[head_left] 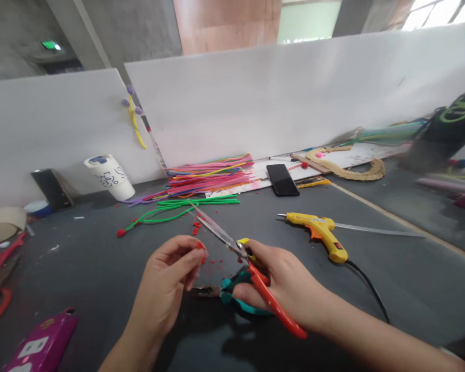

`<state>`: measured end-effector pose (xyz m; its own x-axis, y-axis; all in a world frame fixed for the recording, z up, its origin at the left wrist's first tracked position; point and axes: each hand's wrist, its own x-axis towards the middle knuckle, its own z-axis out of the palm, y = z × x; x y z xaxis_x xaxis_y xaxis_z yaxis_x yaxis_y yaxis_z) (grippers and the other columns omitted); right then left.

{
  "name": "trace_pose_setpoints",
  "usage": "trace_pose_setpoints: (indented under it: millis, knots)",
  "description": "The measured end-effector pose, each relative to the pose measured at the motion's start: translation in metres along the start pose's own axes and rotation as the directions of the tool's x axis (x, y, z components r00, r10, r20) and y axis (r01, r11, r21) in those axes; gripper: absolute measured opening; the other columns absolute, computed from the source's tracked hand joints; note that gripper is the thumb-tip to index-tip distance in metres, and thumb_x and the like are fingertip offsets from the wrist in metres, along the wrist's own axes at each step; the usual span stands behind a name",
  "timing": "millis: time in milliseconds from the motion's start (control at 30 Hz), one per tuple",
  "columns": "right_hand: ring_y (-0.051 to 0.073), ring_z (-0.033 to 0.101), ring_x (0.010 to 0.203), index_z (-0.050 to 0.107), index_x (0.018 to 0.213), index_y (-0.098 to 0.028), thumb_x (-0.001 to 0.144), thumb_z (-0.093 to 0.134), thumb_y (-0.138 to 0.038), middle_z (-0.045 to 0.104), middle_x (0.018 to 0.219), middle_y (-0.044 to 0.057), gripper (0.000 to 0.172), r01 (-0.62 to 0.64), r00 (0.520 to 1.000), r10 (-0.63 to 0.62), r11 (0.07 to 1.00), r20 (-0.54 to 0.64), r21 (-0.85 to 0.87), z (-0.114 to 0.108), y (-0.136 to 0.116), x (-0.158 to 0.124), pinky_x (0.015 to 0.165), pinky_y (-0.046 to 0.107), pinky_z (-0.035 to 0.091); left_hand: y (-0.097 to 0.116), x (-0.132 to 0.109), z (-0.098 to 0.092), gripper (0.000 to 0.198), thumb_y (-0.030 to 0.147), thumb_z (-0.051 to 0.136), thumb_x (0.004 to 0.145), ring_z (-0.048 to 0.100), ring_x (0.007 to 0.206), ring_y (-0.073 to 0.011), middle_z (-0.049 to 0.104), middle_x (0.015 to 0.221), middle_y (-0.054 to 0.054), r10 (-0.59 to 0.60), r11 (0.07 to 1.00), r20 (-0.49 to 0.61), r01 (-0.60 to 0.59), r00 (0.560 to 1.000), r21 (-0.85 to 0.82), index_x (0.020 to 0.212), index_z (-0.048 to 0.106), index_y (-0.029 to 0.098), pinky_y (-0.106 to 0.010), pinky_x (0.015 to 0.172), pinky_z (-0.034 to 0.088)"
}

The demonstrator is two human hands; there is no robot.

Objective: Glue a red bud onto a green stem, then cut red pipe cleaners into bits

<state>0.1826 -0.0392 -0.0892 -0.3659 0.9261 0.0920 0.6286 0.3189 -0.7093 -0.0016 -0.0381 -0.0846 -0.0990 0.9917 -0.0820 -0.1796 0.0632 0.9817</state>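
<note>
My right hand [284, 284] grips a pair of scissors [220, 235] with teal and yellow handles, blades pointing up and left over the dark table [101, 268]. An orange-red pipe cleaner [277, 307] also runs through that hand toward the lower right. My left hand [170, 279] pinches a small red piece [200, 245] at its fingertips, just left of the blades. Tiny red scraps [197, 227] lie scattered on the table beyond the hands.
A yellow glue gun [323, 232] with a black cord lies to the right. Green pipe cleaners [178, 209], a pile of pink ones [213, 175], a black phone [282, 179] and a white cup [110, 175] sit near the white partition [256, 98]. A magenta object [42, 341] lies bottom left.
</note>
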Motion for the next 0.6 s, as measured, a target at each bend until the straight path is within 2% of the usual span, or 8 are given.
trace_pose_setpoints:
  millis: [100, 233, 433, 600]
  knots:
    - [0.012, 0.041, 0.048, 0.048, 0.072, -0.019, 0.068, 0.056, -0.055, 0.05, 0.056, -0.003, 0.037, 0.042, 0.999, -0.047, 0.976, -0.017, -0.214, 0.001, 0.002, -0.001, 0.046, 0.022, 0.022, 0.002, 0.001, -0.002, 0.009, 0.018, 0.07, 0.059, 0.049, 0.049, -0.007, 0.06, 0.058, 0.003, 0.028, 0.99, -0.054, -0.035, 0.998, -0.134, 0.065, 0.063, 0.019, -0.016, 0.042, 0.036]
    - [0.016, 0.05, 0.051, 0.05, 0.073, -0.018, 0.073, 0.048, -0.057, 0.057, 0.061, 0.003, 0.038, 0.107, 0.992, -0.124, 0.902, -0.015, -0.418, 0.005, 0.013, 0.001, 0.047, 0.025, 0.023, 0.002, 0.001, -0.003, 0.004, 0.018, 0.068, 0.062, 0.05, 0.048, -0.0073, 0.06, 0.057, 0.003, 0.086, 0.98, -0.066, -0.096, 0.994, -0.173, 0.065, 0.065, 0.02, -0.017, 0.042, 0.038]
    - [0.016, 0.051, 0.05, 0.048, 0.07, -0.019, 0.077, 0.043, -0.055, 0.057, 0.058, 0.003, 0.037, 0.174, 0.975, -0.219, 0.844, -0.029, -0.508, 0.008, 0.019, 0.003, 0.047, 0.025, 0.022, 0.002, -0.001, -0.002, 0.003, 0.017, 0.067, 0.063, 0.049, 0.048, -0.0061, 0.06, 0.059, 0.003, 0.157, 0.968, -0.087, -0.171, 0.984, -0.183, 0.065, 0.067, 0.02, -0.016, 0.041, 0.038]
    - [0.015, 0.049, 0.046, 0.045, 0.066, -0.019, 0.078, 0.042, -0.056, 0.055, 0.054, 0.001, 0.039, 0.184, 0.967, -0.25, 0.822, -0.05, -0.539, 0.011, 0.02, 0.001, 0.045, 0.025, 0.021, 0.001, -0.002, -0.001, 0.004, 0.017, 0.067, 0.065, 0.049, 0.048, -0.0052, 0.059, 0.057, 0.004, 0.132, 0.968, -0.074, -0.144, 0.989, -0.206, 0.066, 0.067, 0.021, -0.013, 0.039, 0.037]
